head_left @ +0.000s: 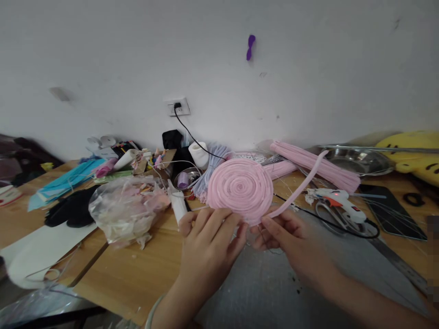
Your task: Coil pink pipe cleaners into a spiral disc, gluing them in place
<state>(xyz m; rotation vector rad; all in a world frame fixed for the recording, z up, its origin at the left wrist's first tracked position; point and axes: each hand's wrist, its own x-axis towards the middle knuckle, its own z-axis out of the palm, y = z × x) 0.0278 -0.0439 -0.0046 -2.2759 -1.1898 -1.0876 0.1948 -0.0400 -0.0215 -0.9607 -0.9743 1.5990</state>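
A flat round coil of pink pipe cleaners [240,186] is held up in front of me, its spiral face towards me. My left hand [214,237] grips its lower left edge, fingers bent over the rim. At the lower right edge, my right hand [283,233] pinches the loose pink pipe cleaner end [302,185], which sticks out from the coil and curves up to the right. Parts of my right fingertips are hidden behind the strip. Behind the coil lies a bundle of pink pipe cleaners [318,167].
A glue gun [348,205] with a lit red light rests by scissors [331,219] on the right, its cord crossing the table. Nearby are a phone [394,212], steel ruler [398,265] and metal bowl [356,160]. A plastic bag of scraps [126,208] sits left.
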